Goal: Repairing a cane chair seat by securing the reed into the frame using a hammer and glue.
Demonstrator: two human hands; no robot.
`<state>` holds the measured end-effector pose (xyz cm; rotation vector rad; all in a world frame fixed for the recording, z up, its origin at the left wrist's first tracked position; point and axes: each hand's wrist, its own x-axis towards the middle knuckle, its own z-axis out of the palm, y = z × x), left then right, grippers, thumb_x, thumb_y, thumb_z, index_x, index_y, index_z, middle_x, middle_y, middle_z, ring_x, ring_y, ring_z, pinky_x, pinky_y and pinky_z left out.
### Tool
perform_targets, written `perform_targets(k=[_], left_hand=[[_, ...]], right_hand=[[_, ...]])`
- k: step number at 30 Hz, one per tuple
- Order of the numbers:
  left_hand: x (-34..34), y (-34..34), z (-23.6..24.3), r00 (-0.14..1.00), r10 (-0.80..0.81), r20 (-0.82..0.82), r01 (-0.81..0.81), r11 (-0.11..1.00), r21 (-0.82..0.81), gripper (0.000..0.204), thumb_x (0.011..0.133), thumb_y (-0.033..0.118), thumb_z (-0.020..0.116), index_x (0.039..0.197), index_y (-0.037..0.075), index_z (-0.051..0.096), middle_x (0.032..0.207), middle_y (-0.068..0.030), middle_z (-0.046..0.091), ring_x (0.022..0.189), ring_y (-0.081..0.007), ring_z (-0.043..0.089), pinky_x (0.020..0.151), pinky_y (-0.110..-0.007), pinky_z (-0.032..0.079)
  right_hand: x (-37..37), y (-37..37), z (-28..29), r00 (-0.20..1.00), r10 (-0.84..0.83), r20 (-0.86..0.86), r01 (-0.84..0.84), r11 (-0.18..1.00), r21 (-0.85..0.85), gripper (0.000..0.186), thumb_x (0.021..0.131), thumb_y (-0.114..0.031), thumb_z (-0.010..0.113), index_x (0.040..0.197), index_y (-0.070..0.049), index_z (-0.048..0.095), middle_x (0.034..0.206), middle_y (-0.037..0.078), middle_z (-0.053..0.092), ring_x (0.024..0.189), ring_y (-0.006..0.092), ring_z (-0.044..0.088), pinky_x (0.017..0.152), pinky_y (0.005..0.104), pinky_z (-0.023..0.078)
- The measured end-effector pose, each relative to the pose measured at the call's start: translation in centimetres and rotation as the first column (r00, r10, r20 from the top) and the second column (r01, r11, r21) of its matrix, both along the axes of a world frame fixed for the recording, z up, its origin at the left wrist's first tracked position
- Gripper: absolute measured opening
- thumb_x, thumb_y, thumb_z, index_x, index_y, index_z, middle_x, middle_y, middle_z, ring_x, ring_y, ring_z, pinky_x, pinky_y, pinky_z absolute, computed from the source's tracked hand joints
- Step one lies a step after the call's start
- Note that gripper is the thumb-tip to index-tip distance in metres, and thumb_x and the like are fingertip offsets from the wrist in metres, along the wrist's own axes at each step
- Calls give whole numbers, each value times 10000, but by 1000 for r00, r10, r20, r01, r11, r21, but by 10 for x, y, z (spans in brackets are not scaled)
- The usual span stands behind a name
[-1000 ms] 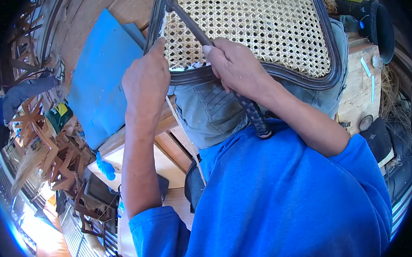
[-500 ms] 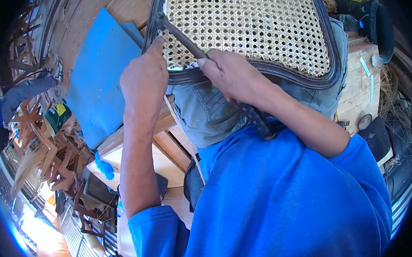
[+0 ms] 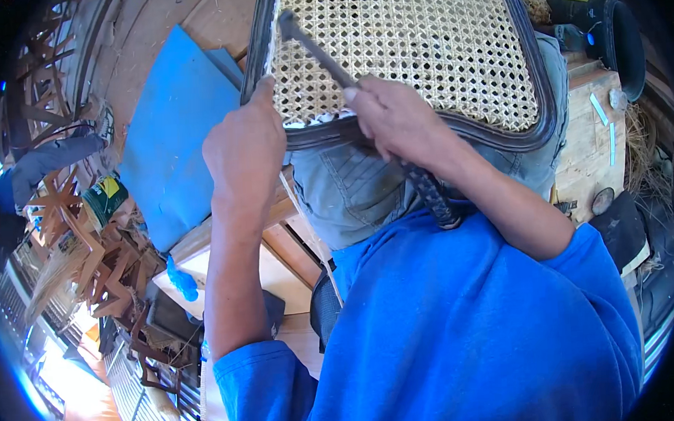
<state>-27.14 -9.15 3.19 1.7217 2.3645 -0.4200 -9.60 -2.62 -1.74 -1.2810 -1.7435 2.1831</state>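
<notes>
A seat panel of woven cane (image 3: 405, 49) in a dark carved wooden frame (image 3: 533, 134) rests on my lap. My right hand (image 3: 397, 121) is wrapped round a hammer (image 3: 321, 55); its dark grip shows below the hand, and its head is over the cane by the left rail. My left hand (image 3: 247, 143) is closed at the panel's near left corner, the index finger on the inner edge of the rail. From under that hand a thin pale cane strip (image 3: 305, 212) hangs down; the fingertips' hold is partly hidden. White, ragged cane edging lines the corner.
A blue sheet (image 3: 172, 142) leans at the left, beside a wooden box (image 3: 219, 268) with a blue crumpled bag (image 3: 182, 280). Zigzag wooden pieces (image 3: 102, 266) are piled farther left. At the right are a wooden board (image 3: 597, 146), a dark bucket (image 3: 622, 47) and loose fibres.
The hammer head has moved from the left rail to the right, over the cane. My left hand keeps its place at the corner. The whole view has shifted slightly.
</notes>
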Motion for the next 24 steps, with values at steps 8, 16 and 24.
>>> perform_targets(k=[8,16,24], left_hand=[[12,30,18,987,-55,-150,22,977,-210,346,902,258,436,1131,92,636,1064,-196,627,1004,-360,599,752,-506,490],[-48,85,-51,964,-233,-130,259,934,247,557,903,513,444,1304,138,541,1389,-225,407,1279,-445,373,1001,-564,341],[-29,75,-58,996,-74,-59,78,994,77,594,923,565,394,1361,175,489,1439,-221,354,1330,-497,273,1007,-653,270]], right_hand=[[30,28,-10,967,-243,-80,237,969,-73,324,968,-291,456,793,-21,496,611,32,504,410,110,487,386,259,397],[42,29,-17,950,-297,-94,290,953,-89,375,933,-292,468,750,33,501,591,70,512,415,159,515,399,309,424],[40,29,-30,965,-257,-50,256,966,-23,373,928,-296,454,745,27,492,531,80,505,409,180,526,425,337,439]])
